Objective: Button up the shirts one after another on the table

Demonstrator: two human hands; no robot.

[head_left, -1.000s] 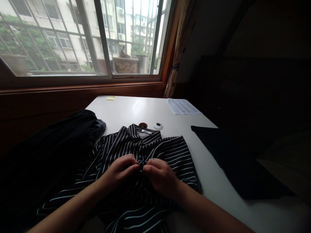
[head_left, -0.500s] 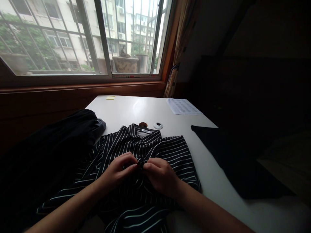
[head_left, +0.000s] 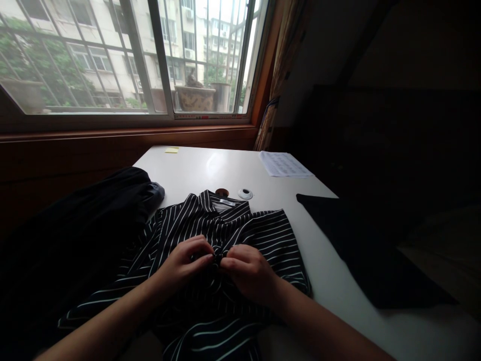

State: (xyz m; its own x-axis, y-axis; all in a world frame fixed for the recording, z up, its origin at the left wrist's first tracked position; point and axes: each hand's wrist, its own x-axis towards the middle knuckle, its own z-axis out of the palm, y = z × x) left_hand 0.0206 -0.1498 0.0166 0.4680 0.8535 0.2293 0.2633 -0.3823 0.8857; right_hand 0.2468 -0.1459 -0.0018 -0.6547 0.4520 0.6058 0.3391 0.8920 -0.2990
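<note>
A black shirt with white stripes (head_left: 270,235) lies spread on the white table, its collar toward the window and a label showing inside the neck. At the middle of its front, my left hand (head_left: 190,258) pinches the cloth between thumb and fingers. Close beside it, my right hand (head_left: 248,271) is closed on the same front, the two sets of fingertips nearly meeting. A small dark bunch of fabric shows between them; whether a button is in there is too dark to make out. Both forearms lie across the lower part of the shirt.
Dark clothing (head_left: 82,220) is heaped on the left. On the right, a dark flat cloth (head_left: 361,250) lies over the table edge. Printed sheets (head_left: 285,164) and a yellow sticky note (head_left: 172,150) lie at the back of the table (head_left: 203,165). A round white ring (head_left: 245,193) sits beyond the collar.
My right hand's fingertips have shifted very slightly at the shirt front. Both hands keep their grip on the cloth, and the shirt lies as before.
</note>
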